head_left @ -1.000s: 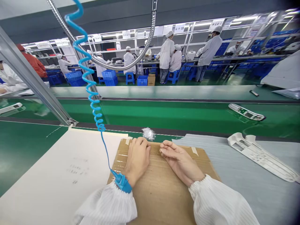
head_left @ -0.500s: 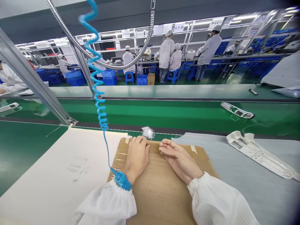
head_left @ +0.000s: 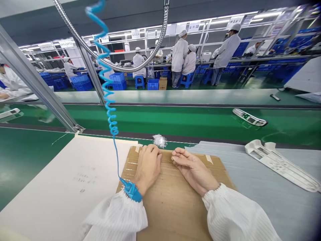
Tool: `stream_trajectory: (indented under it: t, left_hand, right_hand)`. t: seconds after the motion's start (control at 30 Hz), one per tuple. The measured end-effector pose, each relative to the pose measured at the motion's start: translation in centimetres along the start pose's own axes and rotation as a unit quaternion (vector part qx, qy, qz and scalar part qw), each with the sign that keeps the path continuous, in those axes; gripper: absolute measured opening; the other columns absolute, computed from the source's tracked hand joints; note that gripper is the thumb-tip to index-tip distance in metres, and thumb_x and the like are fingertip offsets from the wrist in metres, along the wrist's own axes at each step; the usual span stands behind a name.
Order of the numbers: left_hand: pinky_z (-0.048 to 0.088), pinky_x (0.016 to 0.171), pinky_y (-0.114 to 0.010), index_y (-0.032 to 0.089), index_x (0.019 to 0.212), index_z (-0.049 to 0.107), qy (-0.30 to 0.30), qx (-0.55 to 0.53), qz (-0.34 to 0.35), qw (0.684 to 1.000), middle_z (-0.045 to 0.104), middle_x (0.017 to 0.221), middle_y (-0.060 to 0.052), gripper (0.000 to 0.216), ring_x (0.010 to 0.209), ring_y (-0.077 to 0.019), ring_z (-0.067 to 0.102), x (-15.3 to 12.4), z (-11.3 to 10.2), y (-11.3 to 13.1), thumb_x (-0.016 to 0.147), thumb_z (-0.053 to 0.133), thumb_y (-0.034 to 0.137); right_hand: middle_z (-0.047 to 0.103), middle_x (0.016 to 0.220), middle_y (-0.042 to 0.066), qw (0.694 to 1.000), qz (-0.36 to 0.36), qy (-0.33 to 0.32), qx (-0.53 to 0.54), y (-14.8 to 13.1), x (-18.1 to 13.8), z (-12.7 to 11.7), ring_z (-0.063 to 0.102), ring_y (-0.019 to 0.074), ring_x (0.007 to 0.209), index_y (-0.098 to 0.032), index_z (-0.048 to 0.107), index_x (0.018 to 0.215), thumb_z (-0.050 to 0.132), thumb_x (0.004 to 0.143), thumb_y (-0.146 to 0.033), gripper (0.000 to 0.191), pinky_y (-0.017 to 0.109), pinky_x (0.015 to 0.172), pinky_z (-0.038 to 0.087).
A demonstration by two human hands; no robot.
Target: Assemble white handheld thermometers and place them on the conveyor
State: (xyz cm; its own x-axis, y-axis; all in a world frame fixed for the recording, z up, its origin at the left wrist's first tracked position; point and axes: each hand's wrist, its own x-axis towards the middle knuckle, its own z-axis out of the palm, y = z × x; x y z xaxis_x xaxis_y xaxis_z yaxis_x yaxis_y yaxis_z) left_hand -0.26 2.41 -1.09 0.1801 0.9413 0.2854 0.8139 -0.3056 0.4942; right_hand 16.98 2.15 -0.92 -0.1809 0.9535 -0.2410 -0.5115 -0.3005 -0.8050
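both your left hand [head_left: 148,166] and right hand [head_left: 195,170] rest loose, apparently empty, on cardboard [head_left: 173,211], the left nearer crumpled plastic [head_left: 159,141] beyond.

The left hand [head_left: 148,165] lies palm down on brown cardboard [head_left: 173,214]. The right hand [head_left: 194,169] rests there too, softly curled. A curly blue cord [head_left: 109,100] joins the blue wristband [head_left: 132,191]. A long white part [head_left: 282,164] lies to the right.
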Motion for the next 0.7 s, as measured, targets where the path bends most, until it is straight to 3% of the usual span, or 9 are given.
stream_trajectory:
  t: [0.7]
  left_hand:
    - [0.043,0.089,-0.042,0.02,0.09,0.058,0.001,0.006,0.003,1.0,0.063,0.105,-0.007,0.013,0.096,-0.024,0.053,0.05,0.06,-0.15,0.097,0.048,0.015]
  right_hand:
    - [0.067,0.093,0.002,1.0,-0.009,0.012,-0.01,-0.01,0.04,0.08,0.056,0.0164,0.083,-0.023,0.072,0.085,0.091,0.059,-0.021,0.032,0.033,0.085,0.046]
